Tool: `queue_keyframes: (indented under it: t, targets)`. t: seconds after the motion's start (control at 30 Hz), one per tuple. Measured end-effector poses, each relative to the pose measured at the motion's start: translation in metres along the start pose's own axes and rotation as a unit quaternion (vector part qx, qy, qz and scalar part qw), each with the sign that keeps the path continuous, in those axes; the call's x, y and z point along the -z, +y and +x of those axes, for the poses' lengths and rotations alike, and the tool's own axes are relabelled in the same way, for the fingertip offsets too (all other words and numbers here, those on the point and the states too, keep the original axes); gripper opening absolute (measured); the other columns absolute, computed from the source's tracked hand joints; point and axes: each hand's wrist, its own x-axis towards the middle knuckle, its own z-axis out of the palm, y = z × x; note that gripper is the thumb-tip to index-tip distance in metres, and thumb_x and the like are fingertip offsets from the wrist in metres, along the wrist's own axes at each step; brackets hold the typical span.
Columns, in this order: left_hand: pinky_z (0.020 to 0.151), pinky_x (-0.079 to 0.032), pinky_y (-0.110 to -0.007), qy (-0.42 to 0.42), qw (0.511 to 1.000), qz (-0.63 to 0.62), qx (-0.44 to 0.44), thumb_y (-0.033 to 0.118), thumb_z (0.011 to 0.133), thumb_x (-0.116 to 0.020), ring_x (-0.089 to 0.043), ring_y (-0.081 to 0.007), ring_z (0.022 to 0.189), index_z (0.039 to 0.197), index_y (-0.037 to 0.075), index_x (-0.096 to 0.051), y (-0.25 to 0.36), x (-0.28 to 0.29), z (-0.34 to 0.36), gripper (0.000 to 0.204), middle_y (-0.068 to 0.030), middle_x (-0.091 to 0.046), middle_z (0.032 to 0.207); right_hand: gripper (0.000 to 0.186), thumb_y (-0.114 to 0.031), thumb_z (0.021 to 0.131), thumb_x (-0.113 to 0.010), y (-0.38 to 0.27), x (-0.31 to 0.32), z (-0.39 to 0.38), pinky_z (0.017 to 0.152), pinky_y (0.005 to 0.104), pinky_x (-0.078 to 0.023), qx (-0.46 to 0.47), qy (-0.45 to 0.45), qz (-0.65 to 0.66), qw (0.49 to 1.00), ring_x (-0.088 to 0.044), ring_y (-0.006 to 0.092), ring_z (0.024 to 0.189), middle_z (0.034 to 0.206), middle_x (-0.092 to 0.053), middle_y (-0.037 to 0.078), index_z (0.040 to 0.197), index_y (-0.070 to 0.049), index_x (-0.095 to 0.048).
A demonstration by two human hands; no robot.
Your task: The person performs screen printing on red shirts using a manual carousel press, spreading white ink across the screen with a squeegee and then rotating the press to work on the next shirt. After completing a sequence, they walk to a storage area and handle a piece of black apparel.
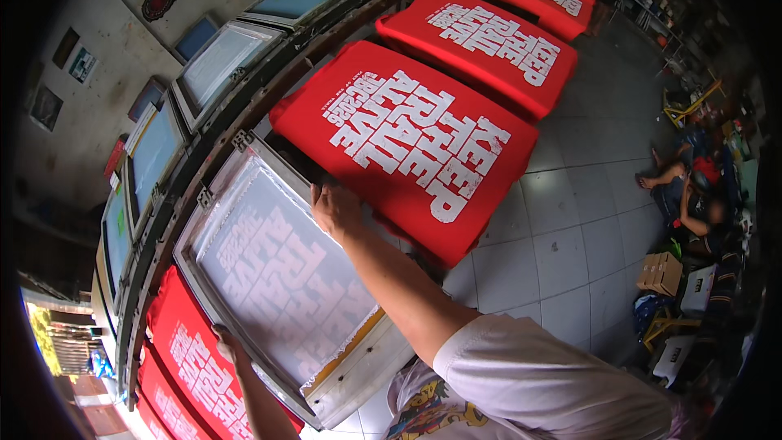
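Observation:
A screen-printing frame (269, 265) with pale mesh lies tilted before me, its far side at the hinge clamps on a long rail. Pale lettering shows through the mesh. My right hand (332, 210) is closed on the frame's right edge. On the opposite edge my left hand (230, 342) grips the frame, its fingers partly hidden. To the right of the frame, a red shirt (509, 167) with white block lettering is stretched flat on a board. Another printed red shirt (183, 334) lies to the left, partly covered by the frame.
More red printed shirts (481, 33) run along the row toward the back. Several screen frames (220, 65) lean behind the rail (305, 61). On the right, a person (692, 187) sits on the tiled floor (554, 228) near boxes (660, 273) and a yellow-legged stool (664, 326).

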Motion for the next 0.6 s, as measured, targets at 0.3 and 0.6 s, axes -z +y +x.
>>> queue_keyframes:
  t: [0.3, 0.6]
  targets:
    - [0.082, -0.051, -0.055, -0.039, 0.999, 0.007, -0.028, 0.069, 0.102, -0.035, -0.069, -0.0441, 0.092, 0.101, -0.008, -0.075, 0.000, -0.007, 0.008, 0.087, -0.0267, -0.074, 0.096, 0.042, -0.040, 0.108, -0.042, 0.016, -0.018, 0.008, 0.081, 0.0479, -0.059, 0.063, 0.076, -0.014, 0.995, -0.070, 0.0386, 0.098, 0.109, -0.065, 0.022, 0.125, -0.003, -0.054]
    - [0.084, -0.052, -0.056, 0.029, 0.998, 0.008, -0.063, 0.055, 0.106, -0.038, -0.068, -0.0475, 0.096, 0.101, -0.007, -0.075, -0.010, -0.008, 0.008, 0.072, -0.0281, -0.074, 0.099, 0.041, -0.038, 0.109, -0.041, 0.015, -0.023, 0.011, 0.083, 0.0492, -0.057, 0.064, 0.058, 0.025, 0.996, -0.069, 0.0403, 0.096, 0.105, -0.068, 0.024, 0.116, -0.001, -0.057]
